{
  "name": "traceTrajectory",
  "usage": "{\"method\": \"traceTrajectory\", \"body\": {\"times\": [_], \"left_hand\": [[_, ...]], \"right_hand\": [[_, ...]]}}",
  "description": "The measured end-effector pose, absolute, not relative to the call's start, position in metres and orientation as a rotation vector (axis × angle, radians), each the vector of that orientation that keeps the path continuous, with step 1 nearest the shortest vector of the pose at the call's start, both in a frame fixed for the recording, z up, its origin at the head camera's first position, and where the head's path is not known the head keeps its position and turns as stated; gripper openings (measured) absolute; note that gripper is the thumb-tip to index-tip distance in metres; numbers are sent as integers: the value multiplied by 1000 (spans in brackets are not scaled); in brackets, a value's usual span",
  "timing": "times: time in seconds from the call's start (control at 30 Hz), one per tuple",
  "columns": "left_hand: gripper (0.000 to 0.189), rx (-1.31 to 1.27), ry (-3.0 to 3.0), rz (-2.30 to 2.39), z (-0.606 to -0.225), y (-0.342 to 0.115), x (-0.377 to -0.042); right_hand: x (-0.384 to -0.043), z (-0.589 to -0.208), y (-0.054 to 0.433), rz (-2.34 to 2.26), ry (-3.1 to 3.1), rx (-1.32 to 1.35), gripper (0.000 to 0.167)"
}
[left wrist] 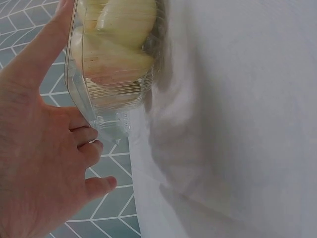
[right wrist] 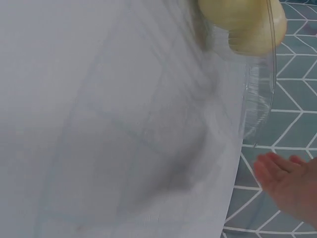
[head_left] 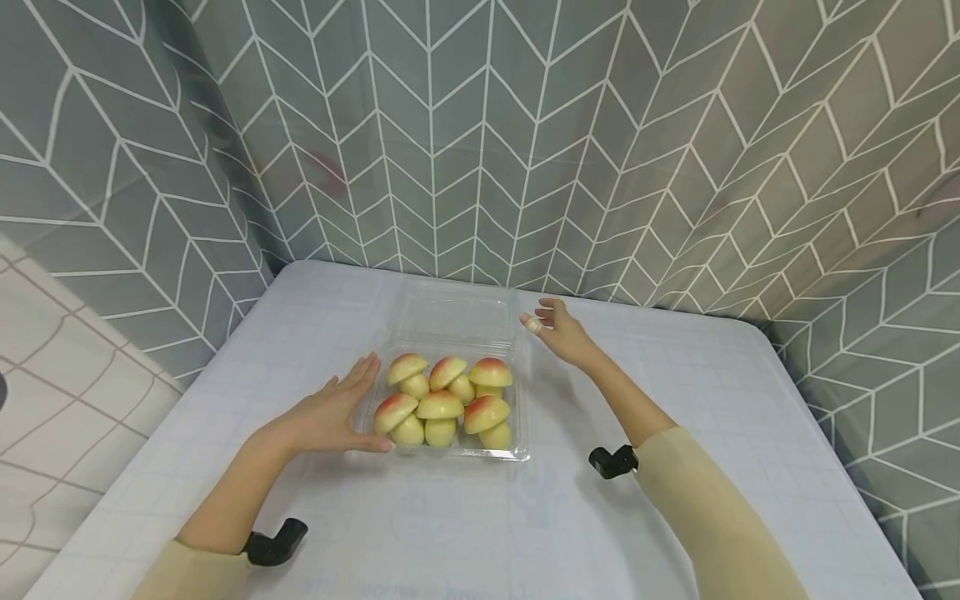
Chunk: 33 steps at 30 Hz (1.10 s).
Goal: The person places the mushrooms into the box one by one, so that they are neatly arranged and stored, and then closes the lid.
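A clear plastic clamshell box (head_left: 521, 433) lies on the table with its lid (head_left: 457, 315) folded back toward the wall. Several mushroom-shaped pieces (head_left: 440, 407) sit inside in two rows, with pale yellow stems and yellow caps blushed red. My left hand (head_left: 326, 417) spreads along the box's left side, thumb at the near corner and fingers toward the far one. In the left wrist view, fingertips meet the box wall (left wrist: 79, 94). Beside the lid's right edge, my right hand (head_left: 564, 335) hovers with loosely bent fingers and nothing in it. A bandage (head_left: 533, 325) wraps its thumb.
The table (head_left: 660, 375) has a white cloth over it. Patterned grey curtains (head_left: 480, 142) hang behind it and at both sides. Tiled floor (head_left: 67, 400) shows at the left. Black wrist cameras (head_left: 276, 542) stick out from both sleeves.
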<state>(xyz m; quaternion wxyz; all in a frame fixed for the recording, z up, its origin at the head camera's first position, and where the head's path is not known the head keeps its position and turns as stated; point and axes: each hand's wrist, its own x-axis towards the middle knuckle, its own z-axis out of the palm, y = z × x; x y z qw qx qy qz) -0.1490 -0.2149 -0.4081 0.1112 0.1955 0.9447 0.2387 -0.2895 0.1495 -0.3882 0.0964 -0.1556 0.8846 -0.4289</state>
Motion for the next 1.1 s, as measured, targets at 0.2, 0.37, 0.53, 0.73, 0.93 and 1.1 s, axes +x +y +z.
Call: {"method": "traceTrajectory", "body": {"times": [0.2,0.37,0.53,0.73,0.93,1.1], "left_hand": [[127,567,2761,721,-407,-214,-148],[127,566,2764,713,-407,-213,-148],[127,555,2774,688,-406,-214,-148],[125,547,2775,678,-405,-214,-149],[126,551,2781,691,-407,-214,-149],[124,549,2801,681,-409,-215,-147]], "right_hand": [[-290,-386,139,-1548,2186,-225,86],[-292,-385,134,-1996,1882,-86,87],[-284,-379,139,-2132,1840,-125,78],[-273,-375,146,-2046,2027,-272,79],[-256,-380,156,-1857,2272,-538,64],[-235,-388,163,-1606,2449,-784,36]]}}
